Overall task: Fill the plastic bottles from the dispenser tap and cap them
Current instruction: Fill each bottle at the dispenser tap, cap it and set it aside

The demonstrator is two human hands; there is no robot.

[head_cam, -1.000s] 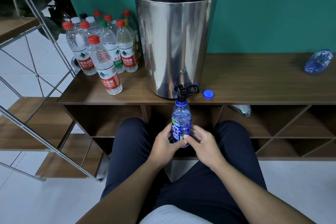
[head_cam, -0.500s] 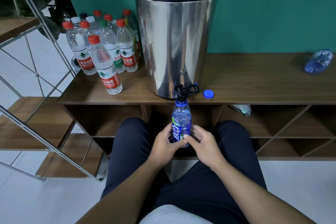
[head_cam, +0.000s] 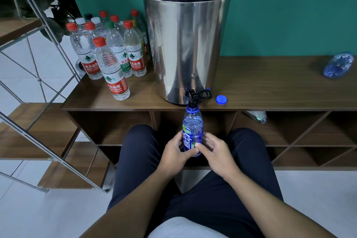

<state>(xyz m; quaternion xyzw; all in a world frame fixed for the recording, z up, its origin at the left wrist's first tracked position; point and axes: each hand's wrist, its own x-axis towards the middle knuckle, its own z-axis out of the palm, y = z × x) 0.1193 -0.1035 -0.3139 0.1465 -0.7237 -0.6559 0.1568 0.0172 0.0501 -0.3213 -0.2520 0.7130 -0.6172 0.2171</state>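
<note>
Head view: left hand (head_cam: 173, 149) and right hand (head_cam: 214, 150) both grip the blue bottle (head_cam: 192, 131) — upright, mouth just under the tap (head_cam: 193, 97) of the dispenser (head_cam: 185, 44). Cap (head_cam: 221, 99) lies right — capped bottles (head_cam: 108, 52) stand far left.

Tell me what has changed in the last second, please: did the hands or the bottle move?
Nothing visibly changed. The left hand and the right hand hold the blue bottle with its mouth under the tap as before, and the blue cap lies in the same spot on the shelf.
</note>
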